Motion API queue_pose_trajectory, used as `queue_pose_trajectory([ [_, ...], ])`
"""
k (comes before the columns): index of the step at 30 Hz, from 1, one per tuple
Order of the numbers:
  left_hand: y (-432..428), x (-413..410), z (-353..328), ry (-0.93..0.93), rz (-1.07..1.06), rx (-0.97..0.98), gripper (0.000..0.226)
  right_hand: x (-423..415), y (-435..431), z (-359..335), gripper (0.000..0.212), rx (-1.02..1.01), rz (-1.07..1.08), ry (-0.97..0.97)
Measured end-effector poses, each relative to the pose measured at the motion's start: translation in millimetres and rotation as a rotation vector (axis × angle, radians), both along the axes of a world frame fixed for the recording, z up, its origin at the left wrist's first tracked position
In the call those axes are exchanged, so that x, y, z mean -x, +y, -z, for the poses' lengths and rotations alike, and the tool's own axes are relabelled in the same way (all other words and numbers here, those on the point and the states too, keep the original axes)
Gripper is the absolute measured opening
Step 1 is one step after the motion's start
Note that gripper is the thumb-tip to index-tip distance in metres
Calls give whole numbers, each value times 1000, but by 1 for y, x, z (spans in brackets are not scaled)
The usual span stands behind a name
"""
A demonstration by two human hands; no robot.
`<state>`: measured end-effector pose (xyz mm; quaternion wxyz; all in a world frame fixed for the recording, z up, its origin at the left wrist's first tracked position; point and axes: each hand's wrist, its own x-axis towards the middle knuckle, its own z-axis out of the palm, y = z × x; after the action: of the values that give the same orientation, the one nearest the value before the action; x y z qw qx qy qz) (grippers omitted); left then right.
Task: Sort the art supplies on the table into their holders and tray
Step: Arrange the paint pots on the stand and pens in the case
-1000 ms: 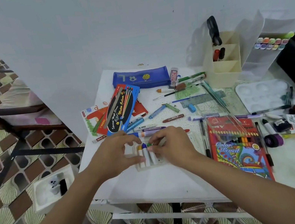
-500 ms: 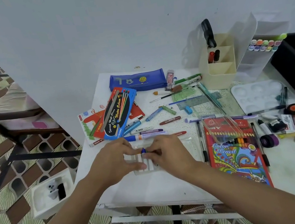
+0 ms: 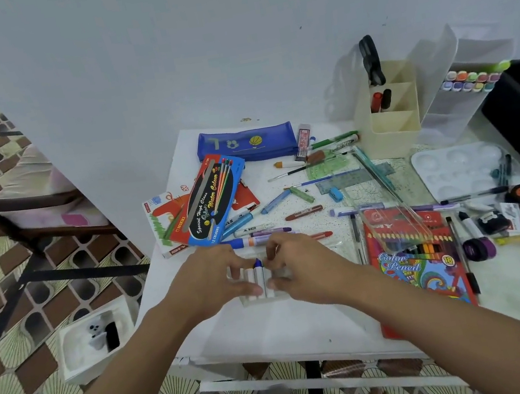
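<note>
A clear crayon tray (image 3: 263, 296) lies near the front of the white table (image 3: 273, 328), holding a few white-wrapped crayons; one blue-tipped crayon (image 3: 259, 272) shows between my hands. My left hand (image 3: 210, 280) grips the tray's left side, thumb and fingers curled over it. My right hand (image 3: 301, 265) pinches the tray from the right, fingertips at the blue crayon. Most of the tray is hidden under my hands. Loose crayons, markers and pens (image 3: 273, 203) lie scattered behind.
A cream holder (image 3: 390, 130) with scissors and a clear marker box (image 3: 462, 97) stand at the back right. A white palette (image 3: 454, 171), a colour pencil box (image 3: 413, 257), a blue watercolour box (image 3: 214, 201) and a blue pouch (image 3: 246, 144) crowd the table.
My hands have closed in over the crayon tray, covering more of it. The green and other crayon tips seen earlier are hidden; only the blue tip shows.
</note>
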<state>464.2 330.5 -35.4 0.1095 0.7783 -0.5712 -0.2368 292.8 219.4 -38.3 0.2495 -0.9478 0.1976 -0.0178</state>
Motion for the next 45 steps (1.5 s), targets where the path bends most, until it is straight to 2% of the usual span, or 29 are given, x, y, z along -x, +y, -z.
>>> queue_pose_trajectory([
  [3, 0, -1, -1, -15, 51, -45, 50, -4, -1, -6, 20, -11, 4, 36],
  [7, 1, -6, -15, 23, 110, -51, 34, -1, -5, -13, 18, -67, 19, 18],
  [11, -7, -7, -31, 144, 53, 88, 17, 8, -14, -19, 8, -243, 212, -154],
  [14, -31, -5, -44, 118, 8, 227, 14, 16, -39, -28, 9, -292, 407, -310],
  [19, -94, -1, -50, 71, 15, 429, 17, 24, -98, -50, 14, -136, 602, -468],
  [22, -140, -6, -39, -6, 29, 402, 25, 10, -144, -57, 22, -56, 616, -391],
  [25, -179, -12, -31, -91, 42, 280, 28, -9, -185, -55, 37, 12, 582, -241],
  [30, -210, -21, -19, -209, 82, 161, 32, -30, -228, -43, 51, 68, 492, -28],
  [36, -215, -18, -8, -207, 118, 122, 29, -41, -240, -34, 47, 109, 397, 104],
  [45, -212, -17, -9, -195, 84, 133, 19, -45, -234, -24, 28, 230, 474, 210],
])
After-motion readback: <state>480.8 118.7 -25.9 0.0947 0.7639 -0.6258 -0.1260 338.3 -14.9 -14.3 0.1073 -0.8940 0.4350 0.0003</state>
